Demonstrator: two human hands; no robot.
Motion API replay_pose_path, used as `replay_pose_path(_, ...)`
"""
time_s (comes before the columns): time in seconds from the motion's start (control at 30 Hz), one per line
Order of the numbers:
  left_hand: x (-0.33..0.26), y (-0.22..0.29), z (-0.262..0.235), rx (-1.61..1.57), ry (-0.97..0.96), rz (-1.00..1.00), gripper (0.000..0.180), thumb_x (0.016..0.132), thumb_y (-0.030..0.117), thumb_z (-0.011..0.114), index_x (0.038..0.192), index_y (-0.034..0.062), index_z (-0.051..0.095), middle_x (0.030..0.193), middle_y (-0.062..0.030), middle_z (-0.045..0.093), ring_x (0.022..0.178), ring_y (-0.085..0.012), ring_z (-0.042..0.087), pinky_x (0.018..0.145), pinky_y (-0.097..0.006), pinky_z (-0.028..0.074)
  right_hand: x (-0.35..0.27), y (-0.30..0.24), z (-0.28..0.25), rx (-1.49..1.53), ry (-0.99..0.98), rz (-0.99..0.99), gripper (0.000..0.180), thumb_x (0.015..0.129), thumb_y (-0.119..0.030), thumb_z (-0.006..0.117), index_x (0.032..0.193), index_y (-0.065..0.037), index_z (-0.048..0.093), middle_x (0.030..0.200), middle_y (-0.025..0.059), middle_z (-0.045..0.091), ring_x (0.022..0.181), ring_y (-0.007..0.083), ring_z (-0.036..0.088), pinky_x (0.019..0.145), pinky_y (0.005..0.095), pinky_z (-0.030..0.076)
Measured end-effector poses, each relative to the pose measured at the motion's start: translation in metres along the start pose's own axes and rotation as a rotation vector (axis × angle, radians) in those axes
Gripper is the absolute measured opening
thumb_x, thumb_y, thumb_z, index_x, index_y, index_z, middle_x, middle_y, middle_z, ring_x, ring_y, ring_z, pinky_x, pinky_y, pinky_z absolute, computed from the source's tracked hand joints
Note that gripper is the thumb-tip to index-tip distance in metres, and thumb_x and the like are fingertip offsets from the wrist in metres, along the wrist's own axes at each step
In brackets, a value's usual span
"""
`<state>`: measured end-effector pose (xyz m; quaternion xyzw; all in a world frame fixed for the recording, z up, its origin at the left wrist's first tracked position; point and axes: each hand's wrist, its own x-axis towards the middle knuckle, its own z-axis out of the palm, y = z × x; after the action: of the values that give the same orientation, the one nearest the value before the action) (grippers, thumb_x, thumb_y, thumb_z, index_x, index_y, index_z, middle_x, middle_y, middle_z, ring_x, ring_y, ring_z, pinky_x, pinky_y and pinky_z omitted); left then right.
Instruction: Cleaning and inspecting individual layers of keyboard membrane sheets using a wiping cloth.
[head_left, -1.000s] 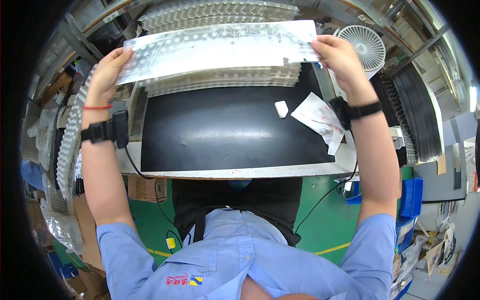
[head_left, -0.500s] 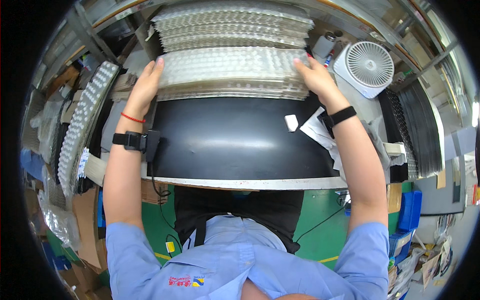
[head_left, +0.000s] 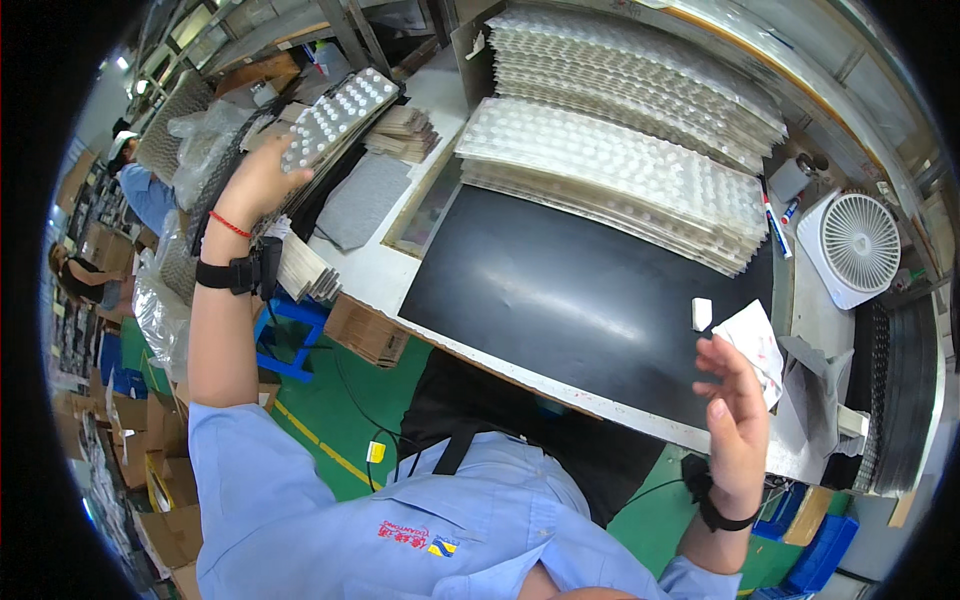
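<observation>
My left hand reaches to the left side and grips the near end of a stack of sheets with rows of round white dots. Its thumb shows at the sheets' edge; most of the fingertips are hidden. Over the bench's right front edge, my right hand holds nothing, its fingers loosely bent and apart. Beside it lie a crumpled white paper and a small white block. A pile of pale, translucent dimpled sheets lies on the black mat, touched by neither hand.
Behind the pile stands a taller stack of similar sheets. A white fan and markers are at the right. Grey cloth and small bundled pieces lie at the left. A cable hangs near my legs. Other people are far left.
Both hands have left the dimpled sheets on the mat. My left hand has moved left to the dotted stack; my right hand has drawn back toward me. The view has turned left.
</observation>
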<state>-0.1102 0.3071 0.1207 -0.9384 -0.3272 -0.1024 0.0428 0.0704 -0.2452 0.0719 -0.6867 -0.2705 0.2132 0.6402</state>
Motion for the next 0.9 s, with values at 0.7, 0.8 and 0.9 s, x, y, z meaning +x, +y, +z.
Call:
replay_pose_path(0.7,-0.159,0.185,0.055,-0.358,0.246,0.537,0.031,0.081,-0.005,0.063,0.111,0.0006,0.070,0.119,-0.0182,0.068,0.115,-0.0342,0.064,0.095,-0.042,0.050,-0.012,0.050,0.027,0.501,0.144,0.225,0.050,0.108,-0.032,0.042,0.143,0.003,0.042,0.125,0.0189,0.062,0.107,0.0229,0.065,0.083,0.0318,0.056)
replay_pose_path(0.8,-0.162,0.230,0.062,-0.393,0.042,0.677,0.037,0.078,-0.007,0.063,0.112,0.0055,0.071,0.121,-0.0082,0.069,0.119,-0.0296,0.061,0.090,-0.040,0.048,-0.015,0.053,0.020,0.518,0.177,0.293,0.059,0.108,-0.040,0.039,0.145,0.005,0.038,0.125,0.0212,0.061,0.104,0.0241,0.067,0.081,0.0322,0.057)
replay_pose_path(0.9,-0.158,0.237,0.062,-0.464,-0.029,0.697,0.037,0.078,-0.006,0.063,0.112,0.0062,0.072,0.124,-0.0077,0.068,0.117,-0.0307,0.061,0.091,-0.041,0.047,-0.019,0.053,0.015,0.420,0.227,0.282,0.069,0.107,-0.047,0.038,0.147,0.009,0.033,0.122,0.0228,0.062,0.097,0.0228,0.069,0.076,0.0306,0.058)
